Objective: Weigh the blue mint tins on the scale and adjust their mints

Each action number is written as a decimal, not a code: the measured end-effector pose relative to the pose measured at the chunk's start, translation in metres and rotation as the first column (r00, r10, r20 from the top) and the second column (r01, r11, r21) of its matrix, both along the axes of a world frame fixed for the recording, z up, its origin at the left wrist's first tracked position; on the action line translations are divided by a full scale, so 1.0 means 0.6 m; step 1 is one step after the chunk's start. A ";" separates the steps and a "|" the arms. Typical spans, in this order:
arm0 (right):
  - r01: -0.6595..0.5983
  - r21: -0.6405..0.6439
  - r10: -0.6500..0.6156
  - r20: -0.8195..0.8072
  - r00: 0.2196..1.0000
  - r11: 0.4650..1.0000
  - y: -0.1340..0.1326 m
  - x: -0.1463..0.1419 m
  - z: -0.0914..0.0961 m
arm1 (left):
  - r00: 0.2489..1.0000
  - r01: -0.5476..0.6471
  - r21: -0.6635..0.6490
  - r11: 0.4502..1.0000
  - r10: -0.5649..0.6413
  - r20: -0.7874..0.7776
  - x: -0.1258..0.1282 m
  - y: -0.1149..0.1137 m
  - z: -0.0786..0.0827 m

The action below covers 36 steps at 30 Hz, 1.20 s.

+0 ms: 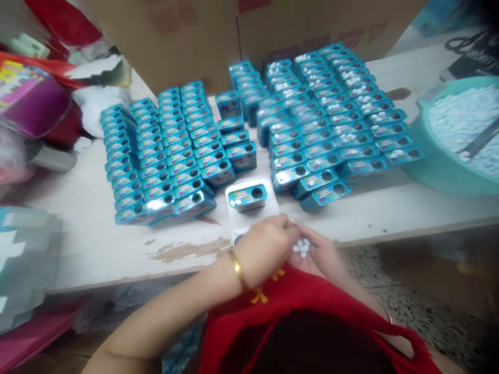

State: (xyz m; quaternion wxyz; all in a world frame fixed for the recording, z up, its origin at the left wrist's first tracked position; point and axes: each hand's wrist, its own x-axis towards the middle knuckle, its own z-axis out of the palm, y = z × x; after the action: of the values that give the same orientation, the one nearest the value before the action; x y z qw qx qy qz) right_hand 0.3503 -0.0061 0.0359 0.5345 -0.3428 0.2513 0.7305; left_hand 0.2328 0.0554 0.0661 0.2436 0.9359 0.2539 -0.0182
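White table [97,223], worn near edge; cardboard boxes [234,31] far. Our right hand [319,254], cupped open, holds white tablets [302,247]; left hand [265,249] pinches there, beside one tin [247,197]. Labels unreadable.

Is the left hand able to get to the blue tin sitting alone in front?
Probably yes. The tin lies just beyond the left hand, with only bare table between them.

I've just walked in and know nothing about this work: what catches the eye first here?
Rows of small bright blue tins with round holes cover the white worn table, and another block to the right has white tablets lying on top. One single blue tin sits alone near the table's front edge. Just below it, the left hand picks at small white tablets cupped in the right hand.
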 end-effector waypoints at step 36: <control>-0.147 0.062 0.133 0.189 0.973 0.987 -0.095 0.050 -0.073 | 0.991 -0.002 0.079 0.997 -0.008 0.135 0.028 -0.077 -0.080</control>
State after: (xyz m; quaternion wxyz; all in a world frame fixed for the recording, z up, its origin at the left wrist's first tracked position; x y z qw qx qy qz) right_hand 0.3802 -0.0631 -0.0078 0.5154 -0.4054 0.1481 0.7403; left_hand 0.2497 0.0094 0.0178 0.2231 0.9442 0.2360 0.0547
